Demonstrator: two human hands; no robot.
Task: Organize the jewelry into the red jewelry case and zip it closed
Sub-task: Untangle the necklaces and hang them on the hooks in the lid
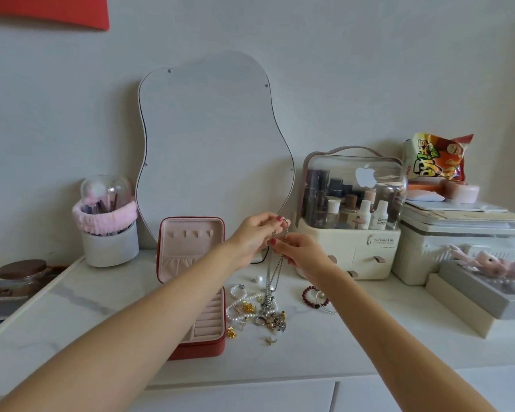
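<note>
Here, a silver chain necklace held up over the bench, beside the open red jewelry case.

Pinched at its top end in the left hand, with the right hand gripping the strand just below; lower end trailing into the jewelry pile on the bench. Likely light, limp and quick to tangle: best taken near the clasp and lifted straight up. Case lid raised, zip undone.
</note>
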